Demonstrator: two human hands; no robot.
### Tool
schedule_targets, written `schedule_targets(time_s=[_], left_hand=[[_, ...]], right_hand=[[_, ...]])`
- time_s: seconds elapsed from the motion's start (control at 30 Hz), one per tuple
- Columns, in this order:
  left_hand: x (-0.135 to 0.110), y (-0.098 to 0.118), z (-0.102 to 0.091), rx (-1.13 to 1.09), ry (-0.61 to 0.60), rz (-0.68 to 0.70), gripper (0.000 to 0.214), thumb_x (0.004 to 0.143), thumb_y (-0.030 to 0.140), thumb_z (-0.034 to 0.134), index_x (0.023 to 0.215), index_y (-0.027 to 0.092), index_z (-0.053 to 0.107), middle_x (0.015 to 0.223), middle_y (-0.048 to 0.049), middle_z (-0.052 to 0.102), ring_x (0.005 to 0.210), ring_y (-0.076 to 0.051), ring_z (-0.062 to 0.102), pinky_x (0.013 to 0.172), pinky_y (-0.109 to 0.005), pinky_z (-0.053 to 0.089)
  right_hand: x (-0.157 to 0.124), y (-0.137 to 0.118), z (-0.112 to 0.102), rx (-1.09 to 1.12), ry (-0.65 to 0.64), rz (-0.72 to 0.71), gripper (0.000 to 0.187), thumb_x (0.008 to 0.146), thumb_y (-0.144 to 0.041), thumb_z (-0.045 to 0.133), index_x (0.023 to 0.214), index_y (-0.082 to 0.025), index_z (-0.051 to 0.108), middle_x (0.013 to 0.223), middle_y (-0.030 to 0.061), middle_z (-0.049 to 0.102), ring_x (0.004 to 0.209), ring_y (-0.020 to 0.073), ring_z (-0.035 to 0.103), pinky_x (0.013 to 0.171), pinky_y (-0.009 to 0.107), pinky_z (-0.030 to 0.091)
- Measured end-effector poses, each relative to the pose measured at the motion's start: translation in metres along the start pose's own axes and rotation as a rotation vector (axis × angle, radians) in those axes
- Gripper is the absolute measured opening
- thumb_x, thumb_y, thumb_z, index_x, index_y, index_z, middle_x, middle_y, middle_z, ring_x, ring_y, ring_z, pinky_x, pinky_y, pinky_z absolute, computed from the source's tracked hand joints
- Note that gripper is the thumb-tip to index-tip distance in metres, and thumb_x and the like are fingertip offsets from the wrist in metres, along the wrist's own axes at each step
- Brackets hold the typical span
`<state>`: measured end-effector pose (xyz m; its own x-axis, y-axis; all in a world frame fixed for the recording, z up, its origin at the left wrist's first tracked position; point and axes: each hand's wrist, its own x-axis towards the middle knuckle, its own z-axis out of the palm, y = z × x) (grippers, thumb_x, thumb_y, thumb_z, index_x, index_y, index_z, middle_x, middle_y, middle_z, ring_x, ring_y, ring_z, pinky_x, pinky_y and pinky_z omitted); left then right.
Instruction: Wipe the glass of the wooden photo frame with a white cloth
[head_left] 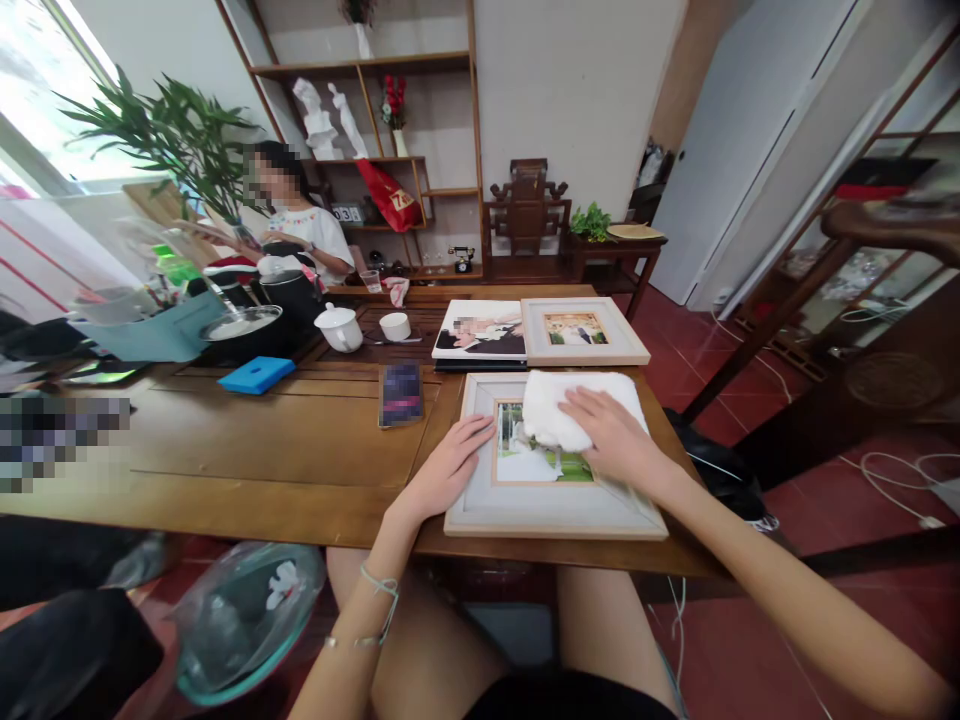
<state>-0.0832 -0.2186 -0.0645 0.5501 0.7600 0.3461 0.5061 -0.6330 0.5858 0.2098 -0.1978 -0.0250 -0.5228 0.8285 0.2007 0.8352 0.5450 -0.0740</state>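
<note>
A white-framed photo (480,515) lies flat on the wooden table (285,440) in front of me. My left hand (446,465) rests open on its left border, fingers stretched toward the picture. My right hand (611,435) lies flat, fingers together, pressing a folded white cloth (559,400) onto the glass at the frame's upper right. Just behind lie a second framed photo (585,330) and a frameless photo print (480,330).
A phone (402,393) lies left of the frame, a blue pad (256,374) further left. A white teapot (339,328), a cup (394,326) and dark pots stand behind. Another person (300,220) sits at the far end. A glass bowl (240,615) sits low at my left.
</note>
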Motion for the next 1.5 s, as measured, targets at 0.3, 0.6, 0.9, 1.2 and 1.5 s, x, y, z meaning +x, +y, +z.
schedule_targets(time_s=[0.3, 0.6, 0.9, 1.2, 1.5], left_hand=[[-0.001, -0.001, 0.002, -0.004, 0.018, -0.017, 0.048, 0.096, 0.017, 0.036, 0.142, 0.023, 0.046, 0.15, -0.0083, 0.043, 0.142, -0.025, 0.032, 0.119, -0.053, 0.023], [-0.001, -0.001, 0.003, -0.008, 0.032, 0.006, 0.048, 0.095, 0.015, 0.037, 0.142, 0.023, 0.046, 0.149, -0.0091, 0.044, 0.141, -0.025, 0.032, 0.119, -0.054, 0.022], [-0.002, -0.001, 0.001, -0.013, 0.005, -0.006, 0.049, 0.096, 0.014, 0.036, 0.143, 0.023, 0.044, 0.15, -0.0091, 0.042, 0.142, -0.025, 0.03, 0.119, -0.055, 0.021], [-0.002, -0.001, 0.001, -0.022, 0.027, 0.01, 0.049, 0.095, 0.014, 0.036, 0.142, 0.023, 0.045, 0.15, -0.0086, 0.043, 0.142, -0.024, 0.032, 0.119, -0.053, 0.023], [-0.003, -0.003, 0.003, -0.027, 0.043, 0.009, 0.048, 0.095, 0.015, 0.037, 0.142, 0.024, 0.046, 0.149, -0.009, 0.044, 0.141, -0.025, 0.033, 0.119, -0.053, 0.023]], right_hand=[[0.001, -0.012, -0.006, -0.059, -0.027, 0.002, 0.062, 0.068, -0.013, 0.053, 0.129, -0.008, 0.056, 0.139, 0.0186, 0.052, 0.134, 0.0351, 0.038, 0.112, 0.054, 0.022], [-0.076, -0.081, -0.018, 0.165, -0.111, -0.237, 0.066, 0.065, -0.014, 0.052, 0.131, -0.008, 0.052, 0.141, 0.0179, 0.05, 0.133, 0.0339, 0.037, 0.114, 0.055, 0.02], [-0.006, -0.003, -0.008, 0.021, -0.04, -0.091, 0.063, 0.072, -0.02, 0.058, 0.135, -0.013, 0.052, 0.148, 0.0143, 0.044, 0.139, 0.0318, 0.032, 0.115, 0.053, 0.018], [-0.029, -0.026, -0.037, -0.047, -0.176, 0.066, 0.058, 0.065, -0.008, 0.053, 0.123, -0.009, 0.061, 0.133, 0.0185, 0.058, 0.131, 0.0362, 0.043, 0.109, 0.054, 0.033], [-0.085, -0.081, -0.04, 0.084, -0.178, -0.202, 0.059, 0.066, -0.016, 0.055, 0.123, -0.005, 0.058, 0.123, 0.0233, 0.06, 0.118, 0.0384, 0.051, 0.097, 0.055, 0.045]])
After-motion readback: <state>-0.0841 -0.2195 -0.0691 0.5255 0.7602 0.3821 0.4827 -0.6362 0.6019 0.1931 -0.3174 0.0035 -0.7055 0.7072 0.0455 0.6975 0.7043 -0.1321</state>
